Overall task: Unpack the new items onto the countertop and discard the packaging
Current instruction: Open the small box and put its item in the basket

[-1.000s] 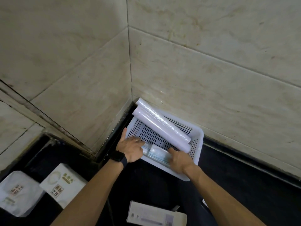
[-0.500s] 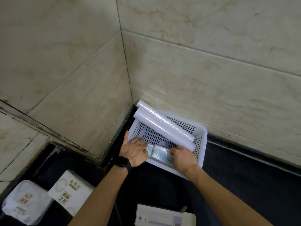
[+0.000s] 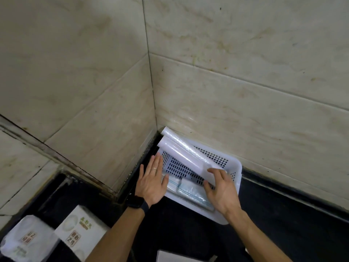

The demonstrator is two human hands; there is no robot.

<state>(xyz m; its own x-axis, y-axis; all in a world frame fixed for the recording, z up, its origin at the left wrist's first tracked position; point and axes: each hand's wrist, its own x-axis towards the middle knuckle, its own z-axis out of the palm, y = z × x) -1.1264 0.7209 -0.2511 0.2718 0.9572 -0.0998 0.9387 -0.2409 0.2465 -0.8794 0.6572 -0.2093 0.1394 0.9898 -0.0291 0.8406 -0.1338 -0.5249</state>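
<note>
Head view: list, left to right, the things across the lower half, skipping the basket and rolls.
Wrapped white bundle → white box with green lettering → left hand → clear flat packet → right hand.

Illegible green and brown Chinese print on white box (image 3: 81, 229) and white bag (image 3: 24, 241)

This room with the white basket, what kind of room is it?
Probably a kitchen, though it could be a bathroom. Tiled walls meet in a corner above a dark countertop, and a white basket holding rolls sits there, with boxes nearby.
</note>
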